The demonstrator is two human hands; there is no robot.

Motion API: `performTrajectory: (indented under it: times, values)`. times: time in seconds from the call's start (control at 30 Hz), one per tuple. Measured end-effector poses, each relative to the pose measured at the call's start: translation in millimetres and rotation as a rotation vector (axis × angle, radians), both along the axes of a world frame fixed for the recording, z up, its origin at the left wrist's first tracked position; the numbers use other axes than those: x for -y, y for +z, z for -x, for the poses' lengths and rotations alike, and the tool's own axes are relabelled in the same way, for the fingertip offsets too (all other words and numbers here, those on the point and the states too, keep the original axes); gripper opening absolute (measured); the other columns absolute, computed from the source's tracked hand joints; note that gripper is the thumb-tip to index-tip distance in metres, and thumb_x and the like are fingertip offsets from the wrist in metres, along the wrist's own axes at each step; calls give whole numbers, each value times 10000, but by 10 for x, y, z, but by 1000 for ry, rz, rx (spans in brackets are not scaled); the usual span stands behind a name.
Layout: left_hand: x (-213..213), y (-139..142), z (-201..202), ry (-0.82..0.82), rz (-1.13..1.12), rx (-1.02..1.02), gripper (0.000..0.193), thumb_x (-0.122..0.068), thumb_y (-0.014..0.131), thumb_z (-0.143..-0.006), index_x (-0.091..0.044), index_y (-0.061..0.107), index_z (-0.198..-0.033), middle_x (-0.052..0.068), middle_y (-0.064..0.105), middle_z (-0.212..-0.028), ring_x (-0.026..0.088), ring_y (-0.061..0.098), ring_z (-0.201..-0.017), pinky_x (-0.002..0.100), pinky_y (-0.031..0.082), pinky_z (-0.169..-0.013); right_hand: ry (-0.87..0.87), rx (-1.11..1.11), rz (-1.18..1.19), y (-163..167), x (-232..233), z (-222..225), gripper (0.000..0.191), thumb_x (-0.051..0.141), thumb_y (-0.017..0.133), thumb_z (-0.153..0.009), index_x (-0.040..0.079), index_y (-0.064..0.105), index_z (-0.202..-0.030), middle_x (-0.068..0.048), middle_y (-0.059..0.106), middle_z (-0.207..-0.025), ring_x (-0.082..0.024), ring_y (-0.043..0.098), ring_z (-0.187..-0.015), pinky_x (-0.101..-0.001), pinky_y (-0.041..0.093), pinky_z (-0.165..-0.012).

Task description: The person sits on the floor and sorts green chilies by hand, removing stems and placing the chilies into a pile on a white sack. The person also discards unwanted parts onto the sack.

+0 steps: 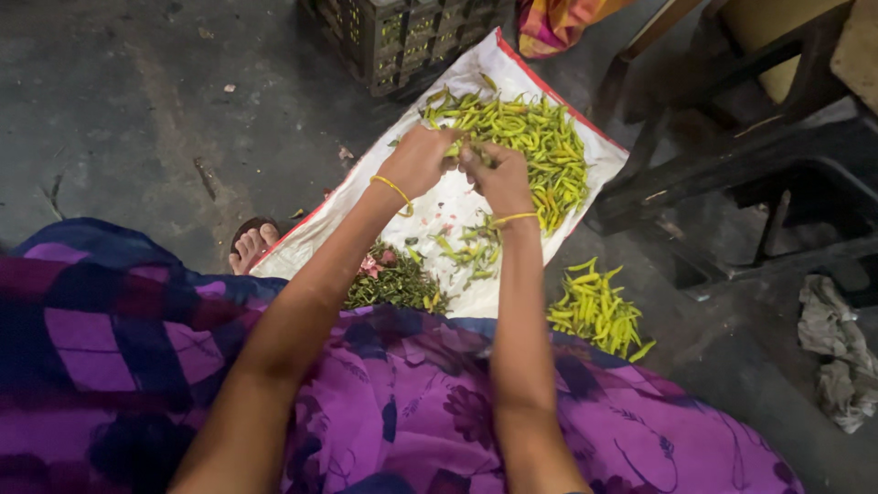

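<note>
A large heap of green chillies lies on a white sack sheet with a red edge spread on the floor. My left hand and my right hand meet just above the near edge of the heap, both closed on green chillies held between them. Each wrist wears a thin yellow bangle. A dark pile of plucked stems sits on the sheet close to my lap. A few loose chillies lie under my right wrist.
A second, smaller heap of chillies rests on the bare floor to the right. A dark plastic crate stands behind the sheet, dark wooden furniture at right, a grey rag at far right. My bare toes show at left.
</note>
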State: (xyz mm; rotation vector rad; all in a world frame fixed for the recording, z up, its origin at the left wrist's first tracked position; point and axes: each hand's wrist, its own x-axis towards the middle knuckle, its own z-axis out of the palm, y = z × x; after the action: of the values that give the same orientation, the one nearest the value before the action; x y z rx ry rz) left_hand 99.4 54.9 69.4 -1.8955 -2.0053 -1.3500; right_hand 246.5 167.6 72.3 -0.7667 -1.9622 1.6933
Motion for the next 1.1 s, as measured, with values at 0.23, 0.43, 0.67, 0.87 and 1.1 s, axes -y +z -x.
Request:
performTrajectory:
  times: [0.23,0.43,0.67,0.87,1.1]
  values:
    - [-65,-159,2,-192,315,334,125,-107,667,-945,0,684,-1007,178,733,-789,247,749,-708,368,580,-654,123,-96,289,159,16,-69,224,196,770,-936,6,762,-1055,21,669,-753,-30,529,-596,-187,371,-515]
    - [-86,-472,-133,-462,344,965,115,-63,578,-983,50,557,-981,127,742,-979,254,799,-861,364,680,-718,151,23,178,321,188,8,209,150,770,-901,32,765,-1073,10,713,-785,-40,583,-604,-195,415,-502]
    - [107,-431,-113,-546,437,1376,364,-107,580,-1008,-2,568,-1357,152,672,-1122,266,745,-969,369,653,-865,41,91,200,345,-59,-178,364,82,633,-952,95,656,-1316,2,716,-971,-60,611,-708,-207,490,-584]
    - [92,-493,-125,-517,490,1399,386,-85,596,-978,-35,564,-1359,113,681,-1076,242,728,-928,375,641,-833,91,-87,360,193,-352,-367,391,8,565,-983,53,598,-1370,-32,690,-1073,-120,696,-895,-265,598,-773]
    - [-85,-788,-147,140,794,92,444,-28,650,-842,-2,563,-1276,203,669,-1044,386,642,-1003,561,536,-857,0,-70,383,178,-360,-418,242,130,603,-1054,17,661,-1260,-47,699,-978,-152,713,-846,-275,601,-707]
